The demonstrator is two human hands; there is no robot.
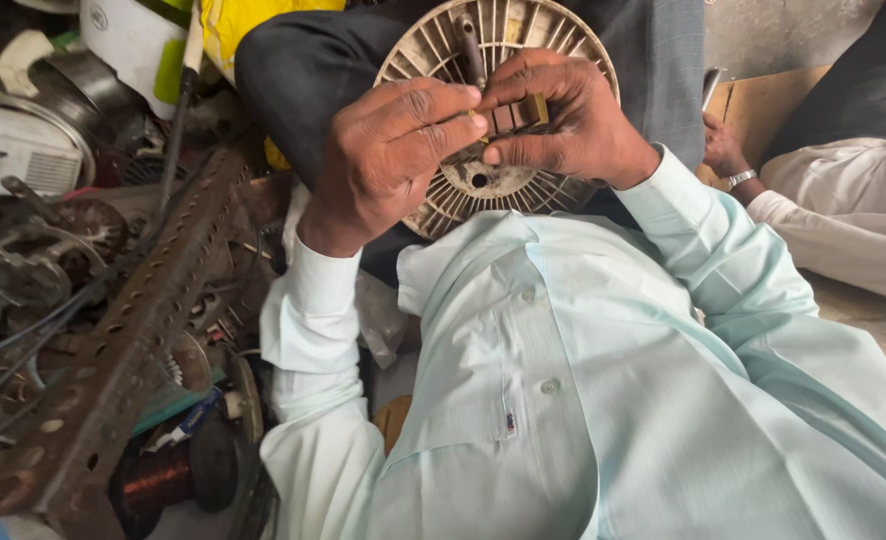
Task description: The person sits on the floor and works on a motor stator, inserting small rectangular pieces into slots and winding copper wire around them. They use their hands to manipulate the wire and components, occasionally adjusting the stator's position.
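Observation:
My left hand (388, 160) and my right hand (568, 125) meet at their fingertips over my lap, both pinching a small flat brownish strip (519, 113) with a yellowish end. Just below them a round, dirty white slotted motor cover (548, 30) with a centre hole rests against my dark trousers. A metal shaft sticks up from the cover behind my fingers. My pale blue shirt sleeves fill the lower part of the view.
A long rusty perforated metal bar (133, 340) slants across a heap of scrap parts, wires and a copper wire spool (158, 480) at left. Another person's hand with a wristwatch (725, 155) rests at right near a cardboard sheet (768, 100).

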